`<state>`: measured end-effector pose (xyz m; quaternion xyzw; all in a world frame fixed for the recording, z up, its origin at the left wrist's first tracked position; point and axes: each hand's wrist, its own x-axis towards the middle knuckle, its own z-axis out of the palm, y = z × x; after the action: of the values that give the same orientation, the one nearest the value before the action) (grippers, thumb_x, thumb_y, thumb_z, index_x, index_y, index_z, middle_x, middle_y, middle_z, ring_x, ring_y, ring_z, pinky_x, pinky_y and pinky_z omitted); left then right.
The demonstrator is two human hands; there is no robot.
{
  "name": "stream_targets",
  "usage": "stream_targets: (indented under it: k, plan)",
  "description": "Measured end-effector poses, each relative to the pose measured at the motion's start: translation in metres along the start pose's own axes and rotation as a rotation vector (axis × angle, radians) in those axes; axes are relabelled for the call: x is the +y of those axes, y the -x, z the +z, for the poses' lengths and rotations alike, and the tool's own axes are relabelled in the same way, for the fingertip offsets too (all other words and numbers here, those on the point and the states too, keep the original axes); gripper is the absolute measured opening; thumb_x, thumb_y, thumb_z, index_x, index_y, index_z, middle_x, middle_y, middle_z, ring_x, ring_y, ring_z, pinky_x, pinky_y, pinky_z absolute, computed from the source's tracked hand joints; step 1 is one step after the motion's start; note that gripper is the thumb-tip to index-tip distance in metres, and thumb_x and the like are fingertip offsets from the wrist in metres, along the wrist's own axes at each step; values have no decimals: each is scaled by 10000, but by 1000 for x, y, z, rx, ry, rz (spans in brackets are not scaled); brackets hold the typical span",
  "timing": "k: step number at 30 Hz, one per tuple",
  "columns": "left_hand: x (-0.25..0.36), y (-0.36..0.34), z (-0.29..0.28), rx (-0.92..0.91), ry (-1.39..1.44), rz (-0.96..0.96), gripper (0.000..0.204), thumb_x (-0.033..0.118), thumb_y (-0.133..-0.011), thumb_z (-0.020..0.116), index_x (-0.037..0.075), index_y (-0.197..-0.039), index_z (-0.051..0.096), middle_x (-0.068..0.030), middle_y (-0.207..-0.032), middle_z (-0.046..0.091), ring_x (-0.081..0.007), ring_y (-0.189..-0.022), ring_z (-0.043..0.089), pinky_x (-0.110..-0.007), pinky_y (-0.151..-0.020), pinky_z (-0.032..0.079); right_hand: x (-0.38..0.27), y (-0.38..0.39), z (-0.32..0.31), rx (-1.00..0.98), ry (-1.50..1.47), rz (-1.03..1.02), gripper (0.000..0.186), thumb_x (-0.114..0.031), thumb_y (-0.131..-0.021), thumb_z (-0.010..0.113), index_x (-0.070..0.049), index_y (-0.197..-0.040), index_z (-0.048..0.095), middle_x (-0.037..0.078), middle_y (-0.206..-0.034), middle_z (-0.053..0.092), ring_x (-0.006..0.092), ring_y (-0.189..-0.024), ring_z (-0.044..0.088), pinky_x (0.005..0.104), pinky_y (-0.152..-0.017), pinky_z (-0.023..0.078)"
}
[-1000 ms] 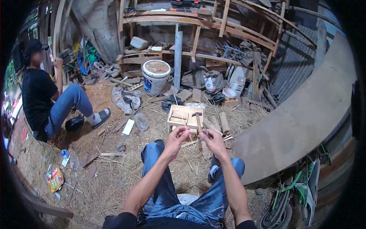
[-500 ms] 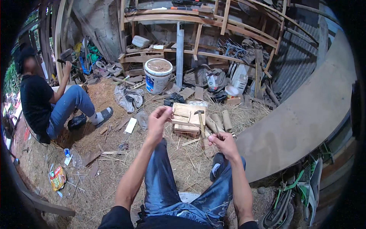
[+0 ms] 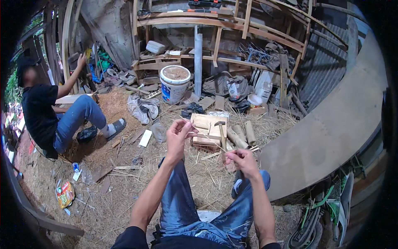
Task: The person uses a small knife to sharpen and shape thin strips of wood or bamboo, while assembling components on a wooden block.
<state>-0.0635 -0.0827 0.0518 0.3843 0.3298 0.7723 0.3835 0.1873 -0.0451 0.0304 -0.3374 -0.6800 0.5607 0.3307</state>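
Note:
My left hand (image 3: 178, 136) is raised in front of the wooden block (image 3: 203, 120), its fingers pinched on a thin pale wooden strip (image 3: 214, 144). The strip slants down to my right hand (image 3: 243, 162), whose thumb and fingers are pressed together at its other end. Detail at the fingertips is too small to make out. A hammer (image 3: 222, 132) leans against the block's right side, its head over the top surface. The lower handle comes close to my right hand in the picture. Thin sticks lie on the block, and several tan cylindrical pieces (image 3: 250, 133) rest to its right.
A white bucket (image 3: 175, 89) stands beyond the block beside a grey pipe (image 3: 198, 66). A large curved board (image 3: 327, 128) fills the right side. On the left, a co-worker (image 3: 54, 103) sits with an arm raised. Straw, wood scraps and a snack packet (image 3: 65, 195) litter the ground.
My right hand has turned, and the thin strip now slants between both hands. The co-worker's arm has reached higher and farther forward. The whole view has shifted slightly.

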Motion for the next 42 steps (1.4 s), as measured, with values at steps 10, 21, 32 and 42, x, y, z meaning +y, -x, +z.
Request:
stream_targets:
  k: [10, 21, 32, 42]
  plan:
    - [29, 4, 23, -108, -126, 29, 281, 127, -928, 550, -5, -1174, 531, -66, -912, 608, -101, -646, 605, -245, -519, 514, -21, -10, 2, 118, 185, -99, 338, -244, -951, 511, -24, -1200, 573, 13, -778, 602, 77, -714, 533, 231, -671, 430]
    - [29, 47, 59, -317, -153, -226, 309, 159, -908, 595, -12, -1165, 583, -84, -827, 654, -84, -532, 549, -212, -444, 437, -81, 1, 34, 184, 111, -396, 286, -105, -922, 549, -46, -1202, 551, 34, -811, 614, 65, -718, 569, 212, -646, 461]
    - [29, 52, 63, -404, -151, -261, 271, 165, -902, 600, -3, -1114, 610, -91, -804, 640, -81, -534, 529, -205, -421, 400, -74, 12, 27, 111, -11, -383, 230, -97, -913, 563, -21, -1129, 542, 41, -813, 627, 78, -718, 585, 221, -651, 470]
    - [28, 69, 56, -330, -125, -303, 188, 140, -901, 608, 10, -1035, 630, -17, -741, 583, -38, -464, 465, -192, -379, 332, -78, 19, 32, 58, -12, -360, 365, -93, -886, 607, -28, -1233, 514, 14, -748, 604, 57, -685, 557, 202, -621, 439]
